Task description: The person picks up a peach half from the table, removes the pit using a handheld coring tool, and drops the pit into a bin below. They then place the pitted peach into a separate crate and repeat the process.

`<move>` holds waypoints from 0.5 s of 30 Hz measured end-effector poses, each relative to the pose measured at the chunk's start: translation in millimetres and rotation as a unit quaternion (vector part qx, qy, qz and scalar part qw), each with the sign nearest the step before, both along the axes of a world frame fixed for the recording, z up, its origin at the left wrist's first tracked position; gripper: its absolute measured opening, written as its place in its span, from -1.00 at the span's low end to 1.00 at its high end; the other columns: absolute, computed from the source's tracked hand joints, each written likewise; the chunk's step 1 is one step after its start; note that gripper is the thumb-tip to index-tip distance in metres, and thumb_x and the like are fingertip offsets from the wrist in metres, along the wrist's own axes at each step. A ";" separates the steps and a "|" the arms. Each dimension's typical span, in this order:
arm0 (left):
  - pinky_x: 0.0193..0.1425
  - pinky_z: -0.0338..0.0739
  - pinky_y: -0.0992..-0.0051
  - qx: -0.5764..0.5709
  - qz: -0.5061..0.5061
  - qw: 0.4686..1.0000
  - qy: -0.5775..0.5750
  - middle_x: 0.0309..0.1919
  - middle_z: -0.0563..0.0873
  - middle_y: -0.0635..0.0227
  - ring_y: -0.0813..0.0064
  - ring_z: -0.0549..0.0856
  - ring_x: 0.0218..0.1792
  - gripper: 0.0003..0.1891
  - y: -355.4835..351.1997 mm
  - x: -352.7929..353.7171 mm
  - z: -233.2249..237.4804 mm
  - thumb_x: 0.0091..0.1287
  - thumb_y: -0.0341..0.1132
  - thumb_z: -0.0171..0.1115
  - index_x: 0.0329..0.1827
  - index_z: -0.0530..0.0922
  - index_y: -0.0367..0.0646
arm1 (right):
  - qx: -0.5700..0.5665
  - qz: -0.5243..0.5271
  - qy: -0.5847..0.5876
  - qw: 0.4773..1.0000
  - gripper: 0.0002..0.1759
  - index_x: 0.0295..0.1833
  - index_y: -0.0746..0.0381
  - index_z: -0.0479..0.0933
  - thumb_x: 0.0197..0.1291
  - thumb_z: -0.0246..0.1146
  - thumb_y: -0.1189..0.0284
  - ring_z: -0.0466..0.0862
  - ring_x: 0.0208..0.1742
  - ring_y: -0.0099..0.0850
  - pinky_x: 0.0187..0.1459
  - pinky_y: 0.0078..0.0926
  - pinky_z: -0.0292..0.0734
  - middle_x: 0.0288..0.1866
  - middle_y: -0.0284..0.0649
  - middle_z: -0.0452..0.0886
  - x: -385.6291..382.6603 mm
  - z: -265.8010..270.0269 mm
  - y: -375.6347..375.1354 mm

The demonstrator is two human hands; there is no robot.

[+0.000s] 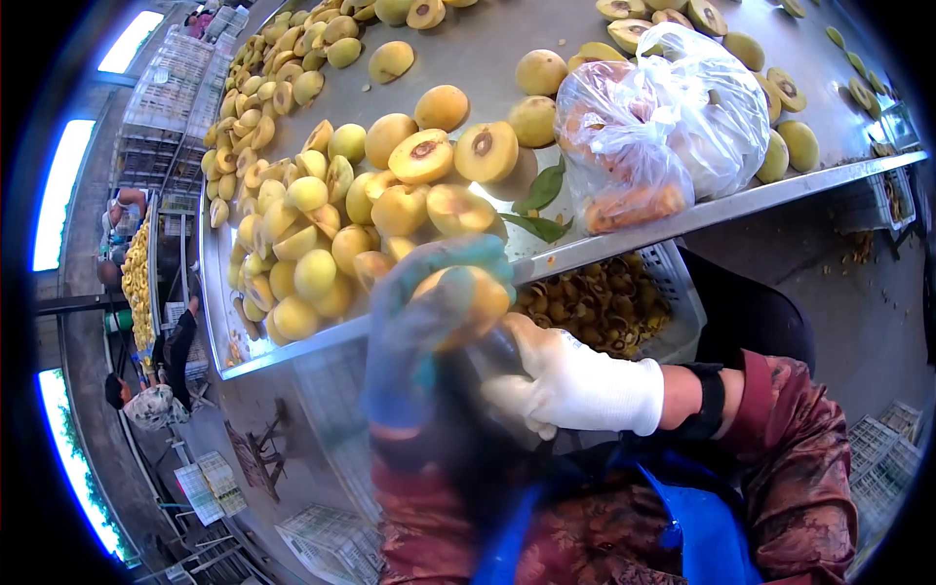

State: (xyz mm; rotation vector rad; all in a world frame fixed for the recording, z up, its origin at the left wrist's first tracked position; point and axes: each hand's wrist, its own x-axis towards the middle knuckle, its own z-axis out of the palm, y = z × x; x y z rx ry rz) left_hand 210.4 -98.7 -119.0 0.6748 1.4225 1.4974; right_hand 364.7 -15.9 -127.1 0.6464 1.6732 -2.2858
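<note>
My left hand [414, 312], in a blue-grey glove and blurred by motion, is wrapped round a yellow fruit [473, 302] just off the table's front edge. Close against it on the right is my right hand [575, 380], in a white glove, its fingers curled; what they hold is hidden and blurred. Behind my hands, whole and halved yellow fruits [400, 210] lie on the metal table [487, 49]. Some halves show brown pits. Below the table edge stands a white crate [682, 292] with brown pits and scraps [595, 302] in it.
Tied clear plastic bags [673, 127] sit at the table's front edge, beside green leaves [541, 200]. The raised metal rim [780, 185] runs along the front. At far left are other people [156, 405], a second fruit table [138, 283] and stacked crates [175, 88].
</note>
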 end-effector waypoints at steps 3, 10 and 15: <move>-0.11 0.61 0.54 0.009 0.021 0.999 0.022 -0.10 0.71 0.18 0.47 0.70 -0.17 -0.47 5.2 7.9 0.7 0.29 -0.10 0.29 0.14 0.55 -0.39 | -0.048 -0.009 0.017 0.999 -0.54 0.26 0.19 0.24 0.36 0.18 0.28 0.49 -0.67 -0.52 -0.64 -0.49 0.43 -0.62 -0.35 0.45 -1.8 -6.9 1.2; -0.15 0.61 0.57 0.013 0.054 0.998 -0.044 -0.13 0.71 0.21 0.49 0.70 -0.20 -0.50 6.2 8.3 -6.2 0.31 -0.14 0.30 0.15 0.55 -0.38 | -0.012 -0.021 0.009 1.000 -0.59 0.22 0.17 0.28 0.36 0.18 0.30 0.45 -0.69 -0.55 -0.65 -0.51 0.36 -0.64 -0.39 0.41 -0.6 -1.0 2.8; 0.11 0.65 0.27 0.032 0.036 0.997 0.068 -0.05 0.71 0.02 0.22 0.74 -0.07 -0.41 7.4 9.6 -3.7 0.31 -0.04 0.29 0.18 0.50 -0.41 | -0.074 0.007 0.005 0.997 -0.44 0.33 0.27 0.20 0.29 0.18 0.33 0.53 -0.63 -0.53 -0.56 -0.53 0.45 -0.50 -0.28 0.53 -0.9 3.8 8.8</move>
